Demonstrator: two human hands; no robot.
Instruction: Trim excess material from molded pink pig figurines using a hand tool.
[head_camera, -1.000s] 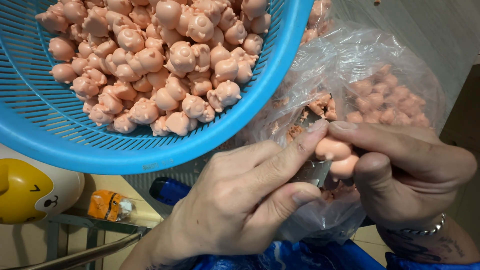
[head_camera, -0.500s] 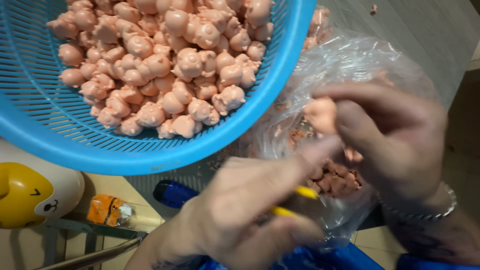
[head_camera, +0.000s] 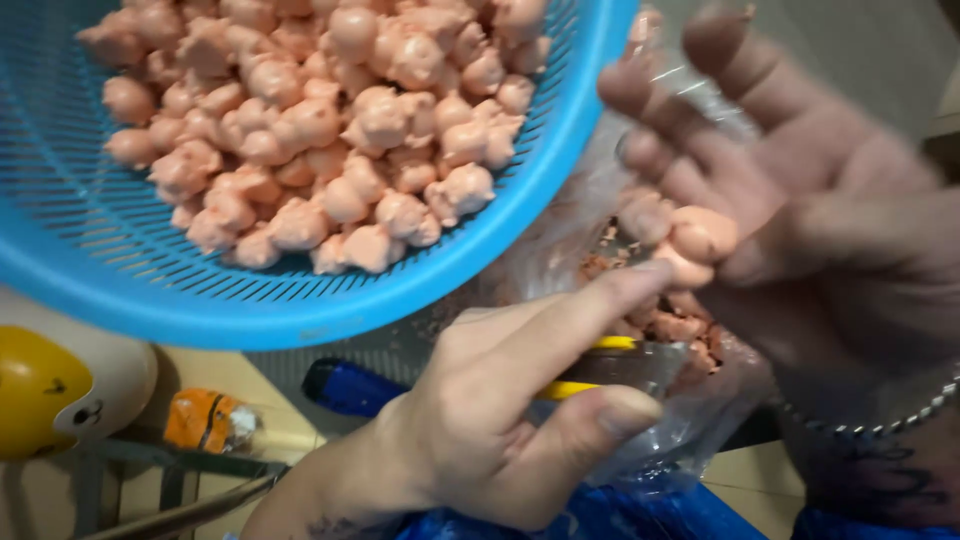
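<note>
Head view. The left hand (head_camera: 490, 420), lower centre of the frame, has its fingers closed around a small tool with a yellow handle and a grey metal blade (head_camera: 610, 362); the forefinger lies stretched along the top of the tool, its tip reaching toward the piece above it. The right hand (head_camera: 830, 230) fills the right side of the frame, blurred — its thumb and a finger pinch a small pink moulded rubber figure (head_camera: 695, 240), while the remaining fingers are spread upward. The figure sits at centre right, just above the forefinger tip and over the mouth of a clear plastic bag (head_camera: 690, 420), which holds darker pinkish scraps. A metal chain bracelet (head_camera: 880, 415) circles the right wrist. Upper left: a round blue perforated plastic basket (head_camera: 300, 300), tilted, heaped with many more pink figures (head_camera: 330, 130). Lower left — a yellow-and-white rounded toy (head_camera: 50, 390) and a small orange packet (head_camera: 205, 420). Blue fabric (head_camera: 620, 515) runs along the bottom edge.
</note>
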